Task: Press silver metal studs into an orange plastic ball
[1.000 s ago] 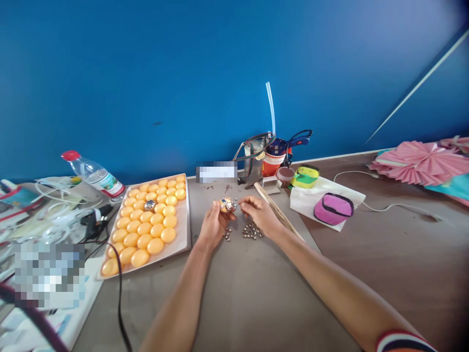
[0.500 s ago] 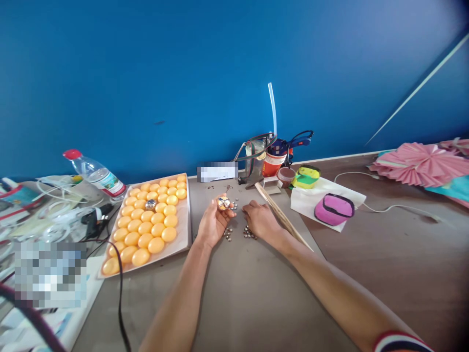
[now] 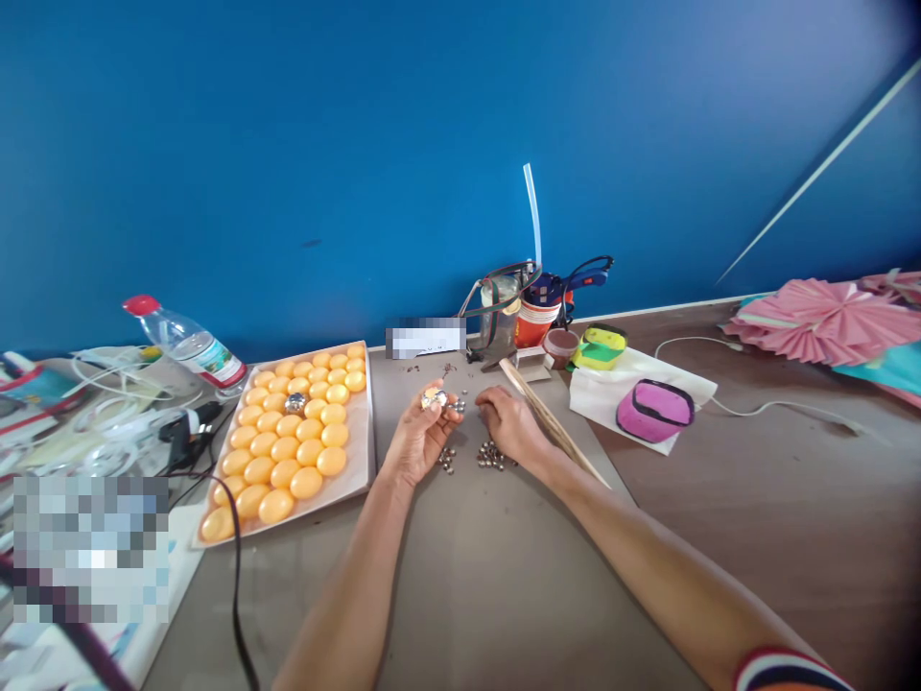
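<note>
I note my left hand [image 3: 419, 437] pinching a small orange ball part-covered in silver studs [image 3: 434, 398] at its twelve o'clock, while my right hand [image 3: 509, 425] curls over loose silver studs [image 3: 493, 457] on the grey table [image 3: 504, 576], at the ball's four o'clock; I cannot tell its grip.

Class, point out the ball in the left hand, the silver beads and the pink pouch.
ball [image 3: 434, 397]: head view, shiny top
silver beads [image 3: 493, 458]: head view, pile's middle
pink pouch [image 3: 654, 411]: head view, front side
</note>
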